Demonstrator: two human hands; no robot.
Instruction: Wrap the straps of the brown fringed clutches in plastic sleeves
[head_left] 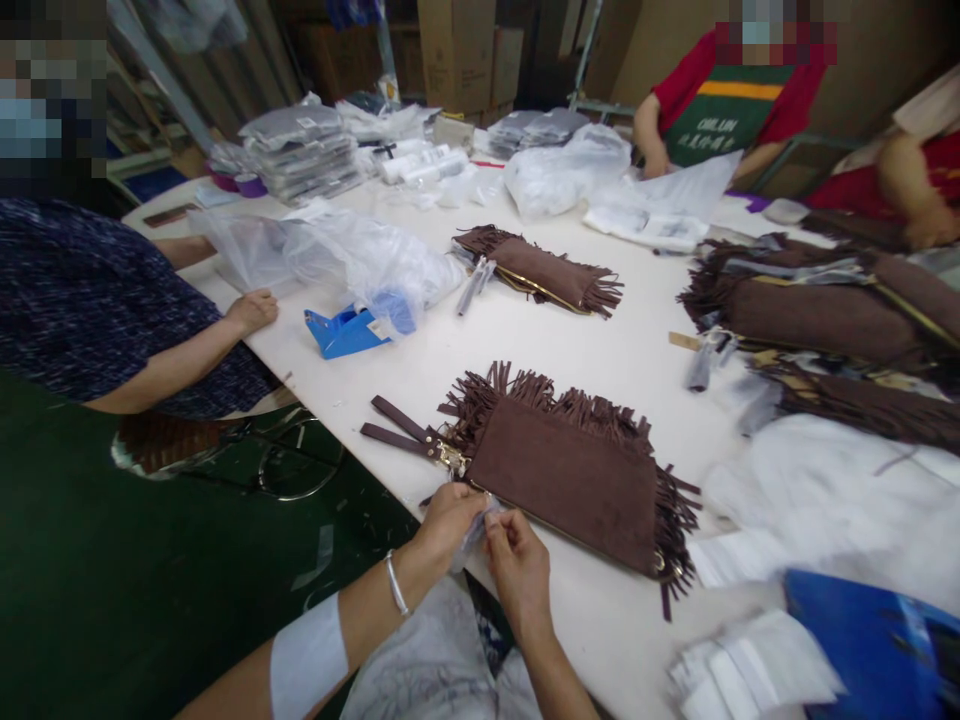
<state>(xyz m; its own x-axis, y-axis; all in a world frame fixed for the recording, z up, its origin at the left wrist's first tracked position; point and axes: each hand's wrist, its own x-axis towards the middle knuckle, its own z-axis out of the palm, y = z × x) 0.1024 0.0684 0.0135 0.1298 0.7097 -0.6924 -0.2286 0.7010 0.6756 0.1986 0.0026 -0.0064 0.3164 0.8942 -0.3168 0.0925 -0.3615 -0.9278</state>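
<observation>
Sitting at the far left, a co-worker (82,290) in a dark patterned top is resting a hand on the white worktop (615,360), beside a blue card piece (341,332) and crumpled clear bags (375,262). At the worktop's front edge you are pinching a small clear wrapper (480,522) with both hands. Your left hand (448,522), wearing a bangle (395,585) at the wrist, and your right hand (517,565) are gripping it with fingers drawn narrow, fingertips almost meeting. The wrapper is sitting against the near left corner of the brown fringed pouch (562,470), which is lying flat just beyond your hands. Further right, white wrapping sheets (825,500) are lying beside it, with more fringed pouches (817,310) heaped behind.
</observation>
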